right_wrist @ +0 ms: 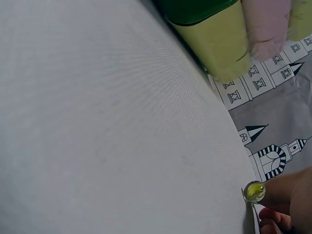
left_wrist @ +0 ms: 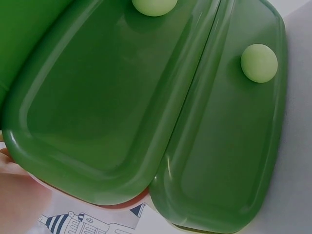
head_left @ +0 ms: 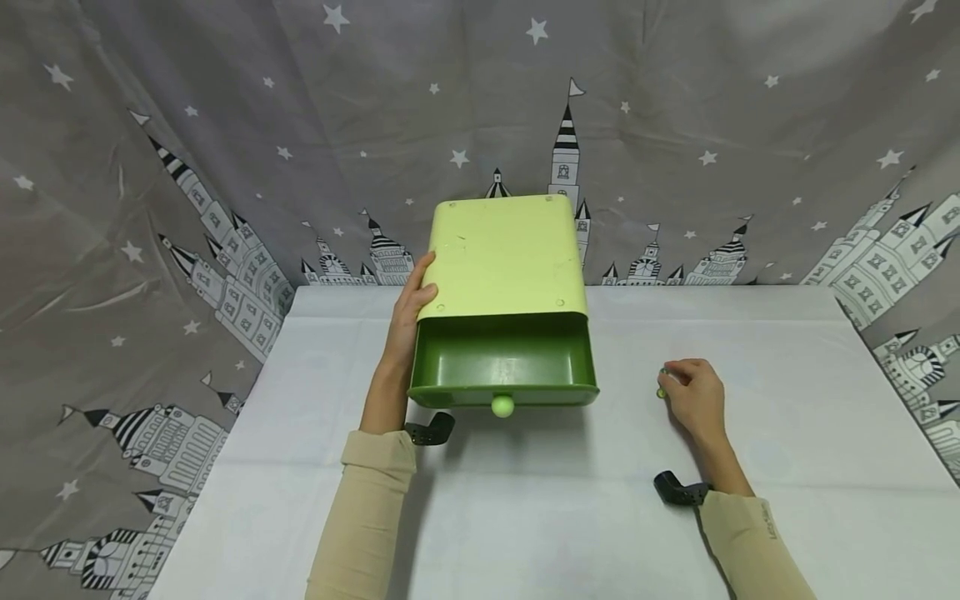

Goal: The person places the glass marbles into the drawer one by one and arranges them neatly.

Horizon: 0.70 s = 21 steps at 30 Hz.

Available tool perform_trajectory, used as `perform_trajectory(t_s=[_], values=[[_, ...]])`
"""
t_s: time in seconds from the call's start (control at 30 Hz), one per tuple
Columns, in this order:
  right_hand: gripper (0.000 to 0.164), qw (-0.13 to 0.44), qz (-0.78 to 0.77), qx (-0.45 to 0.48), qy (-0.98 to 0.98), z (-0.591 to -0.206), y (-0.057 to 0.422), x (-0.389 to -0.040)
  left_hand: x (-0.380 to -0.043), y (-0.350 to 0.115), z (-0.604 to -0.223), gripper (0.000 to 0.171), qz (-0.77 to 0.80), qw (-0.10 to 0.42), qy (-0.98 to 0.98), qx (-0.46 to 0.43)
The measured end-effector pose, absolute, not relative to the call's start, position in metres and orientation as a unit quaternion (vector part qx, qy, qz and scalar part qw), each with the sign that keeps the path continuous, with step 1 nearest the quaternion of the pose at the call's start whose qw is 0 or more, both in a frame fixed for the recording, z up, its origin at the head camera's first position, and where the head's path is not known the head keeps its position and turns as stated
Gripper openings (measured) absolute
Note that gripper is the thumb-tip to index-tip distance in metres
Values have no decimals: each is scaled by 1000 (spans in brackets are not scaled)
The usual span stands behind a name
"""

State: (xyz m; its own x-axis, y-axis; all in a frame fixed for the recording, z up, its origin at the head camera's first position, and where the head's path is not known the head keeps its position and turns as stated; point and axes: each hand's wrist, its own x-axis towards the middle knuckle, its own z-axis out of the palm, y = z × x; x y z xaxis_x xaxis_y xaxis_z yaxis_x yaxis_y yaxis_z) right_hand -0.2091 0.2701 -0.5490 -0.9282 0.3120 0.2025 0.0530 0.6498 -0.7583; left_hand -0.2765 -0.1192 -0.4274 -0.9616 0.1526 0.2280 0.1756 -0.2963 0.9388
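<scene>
A small drawer unit [head_left: 510,254] with a pale yellow-green top stands at the back of the table. Its top drawer [head_left: 504,393], dark green with a light green round knob [head_left: 502,406], is pulled out, and its visible floor is bare. Against the unit's left side lies my left hand [head_left: 403,321], thumb near the top's edge, fingers extended along the side. My right hand [head_left: 697,398] is low over the table, right of the unit. At its fingertips is a clear glass marble [right_wrist: 255,191] with a yellow-green swirl; a second small bluish-green piece also shows there.
Below the open drawer, the left wrist view shows another green drawer front [left_wrist: 226,131] with its own knob [left_wrist: 259,63]. A white cloth covers the table [head_left: 525,517]. A grey curtain [head_left: 480,100] printed with castles and stars hangs behind and at both sides.
</scene>
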Motion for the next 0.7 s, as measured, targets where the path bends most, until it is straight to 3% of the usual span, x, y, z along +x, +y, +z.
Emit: perform_trajectory(t_s=[0.7], values=[[21, 169, 401, -108, -894, -548, 268, -206, -275, -119, -427, 62, -799, 3, -587, -130]])
